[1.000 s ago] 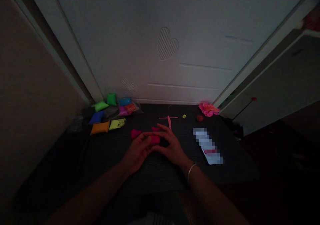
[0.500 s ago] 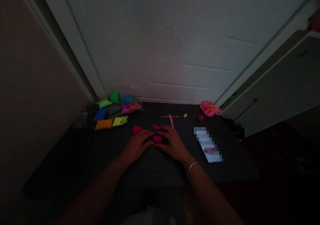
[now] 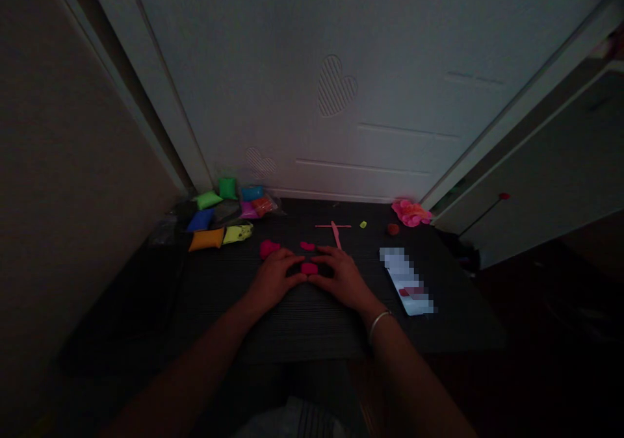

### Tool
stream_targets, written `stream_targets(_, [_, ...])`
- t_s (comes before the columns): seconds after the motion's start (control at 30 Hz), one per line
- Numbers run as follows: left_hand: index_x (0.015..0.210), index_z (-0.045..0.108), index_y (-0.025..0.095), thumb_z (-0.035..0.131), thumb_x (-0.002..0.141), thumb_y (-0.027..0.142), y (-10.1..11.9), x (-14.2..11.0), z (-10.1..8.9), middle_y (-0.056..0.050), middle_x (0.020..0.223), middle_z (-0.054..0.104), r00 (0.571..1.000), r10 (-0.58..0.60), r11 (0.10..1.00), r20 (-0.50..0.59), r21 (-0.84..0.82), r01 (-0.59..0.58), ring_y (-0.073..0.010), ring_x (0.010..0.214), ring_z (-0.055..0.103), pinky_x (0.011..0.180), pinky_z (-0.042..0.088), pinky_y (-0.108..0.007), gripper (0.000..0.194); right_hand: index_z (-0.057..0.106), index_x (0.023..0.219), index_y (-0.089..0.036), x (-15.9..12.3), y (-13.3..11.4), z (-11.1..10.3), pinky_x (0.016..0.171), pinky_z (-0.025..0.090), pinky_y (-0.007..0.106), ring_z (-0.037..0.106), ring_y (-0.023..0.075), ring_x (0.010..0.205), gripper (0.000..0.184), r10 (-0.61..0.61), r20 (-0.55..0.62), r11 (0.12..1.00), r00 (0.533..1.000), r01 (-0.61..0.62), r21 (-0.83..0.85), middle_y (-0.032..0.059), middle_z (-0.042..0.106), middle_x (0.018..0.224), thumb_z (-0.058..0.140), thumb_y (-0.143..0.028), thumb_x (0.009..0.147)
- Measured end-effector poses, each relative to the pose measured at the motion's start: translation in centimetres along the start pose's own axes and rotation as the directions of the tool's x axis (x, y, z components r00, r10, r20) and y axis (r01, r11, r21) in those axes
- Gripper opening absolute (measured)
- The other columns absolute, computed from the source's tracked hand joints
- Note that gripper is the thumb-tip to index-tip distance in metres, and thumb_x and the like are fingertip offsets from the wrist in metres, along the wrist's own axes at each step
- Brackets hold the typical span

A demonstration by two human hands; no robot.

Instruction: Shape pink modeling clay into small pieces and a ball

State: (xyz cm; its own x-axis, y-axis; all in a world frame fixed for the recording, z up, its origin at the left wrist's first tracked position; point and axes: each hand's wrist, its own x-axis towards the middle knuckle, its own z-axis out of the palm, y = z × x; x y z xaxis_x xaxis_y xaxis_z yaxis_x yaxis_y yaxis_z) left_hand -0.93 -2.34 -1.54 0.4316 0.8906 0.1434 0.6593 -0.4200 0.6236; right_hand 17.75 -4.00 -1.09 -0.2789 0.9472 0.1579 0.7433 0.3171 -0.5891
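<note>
A small bright pink block of modelling clay (image 3: 309, 268) lies on the dark table between my two hands. My left hand (image 3: 273, 279) curves in from the left, thumb at the block's near edge and fingertips by its far edge. From the other side my right hand (image 3: 345, 278), with a bangle on the wrist, pinches it the same way. Just beyond the left fingers is a larger pink clay lump (image 3: 269, 249). A thin curved pink clay piece (image 3: 307, 246) rests past the block, near the right fingertips.
Colourful clay packets (image 3: 207, 239) sit at the back left. Behind my right hand lie a pink plastic knife (image 3: 336, 233) and a thin pink stick (image 3: 322, 226). To the right are a phone (image 3: 407, 282), a yellow bit (image 3: 363, 225), a reddish-brown lump (image 3: 392, 229) and a pink flower-like piece (image 3: 412, 212).
The pink block was held up in my left fingers, with the right fingers around it; now it lies on the table, fingertips of both hands around its edges. The view shifted slightly.
</note>
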Motion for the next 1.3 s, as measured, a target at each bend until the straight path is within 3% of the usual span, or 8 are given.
stream_targets(0.2, [0.098,0.065,0.02,0.057,0.075,0.034,0.06,0.12,0.19,-0.005,0.091,0.058,1.0,0.009,0.999,-0.006,0.041,-0.009,-0.0194,0.091,0.052,0.083,0.041,-0.034,0.028,0.065,0.098,-0.028,0.1,0.07,0.13,0.095,0.031,0.041,0.043,0.0215,0.114,0.027,0.01,0.012,1.0,1.0,-0.01,0.0,0.0047,0.053,0.121,0.059,-0.04,0.075])
stream_targets(0.4, [0.102,0.063,0.022,0.058,0.074,0.035,-0.1,0.13,0.19,-0.005,0.091,0.058,1.0,0.027,0.999,-0.005,0.033,-0.027,-0.0192,0.091,0.051,0.082,0.041,-0.034,0.031,0.062,0.104,-0.028,0.03,0.06,0.18,0.094,0.031,0.042,0.042,0.0225,0.116,0.036,-0.002,0.012,1.0,1.0,0.002,-0.01,0.0055,0.05,0.124,0.061,-0.043,0.071])
stream_targets(0.53, [0.098,0.065,0.023,0.057,0.075,0.035,-0.15,0.12,0.14,-0.004,0.092,0.057,1.0,0.027,0.999,0.003,0.038,-0.027,-0.0194,0.091,0.051,0.083,0.04,-0.035,0.027,0.064,0.098,-0.029,0.01,0.02,0.17,0.094,0.031,0.042,0.043,0.0217,0.115,0.028,-0.005,0.005,1.0,1.0,0.005,-0.011,0.0048,0.052,0.123,0.06,-0.041,0.073])
stream_targets(0.73, [0.096,0.066,0.021,0.06,0.072,0.032,0.07,0.1,-0.16,-0.005,0.093,0.058,1.0,0.023,1.0,0.017,0.01,-0.023,-0.0198,0.093,0.052,0.084,0.04,-0.035,0.027,0.062,0.103,-0.029,-0.02,-0.24,0.15,0.093,0.031,0.043,0.042,0.0226,0.115,0.035,-0.021,0.004,0.999,1.0,0.021,-0.036,0.0051,0.051,0.124,0.063,-0.042,0.07])
stream_targets(1.3, [0.092,0.066,0.021,0.064,0.069,0.028,-0.22,0.06,-0.04,-0.004,0.097,0.059,1.0,0.02,1.0,0.0,-0.011,-0.02,-0.0199,0.095,0.053,0.086,0.04,-0.036,0.024,0.063,0.099,-0.03,-0.06,-0.65,-0.08,0.093,0.03,0.044,0.041,0.0236,0.117,0.029,-0.016,0.021,0.999,1.0,0.017,-0.043,0.0058,0.049,0.126,0.062,-0.04,0.071])
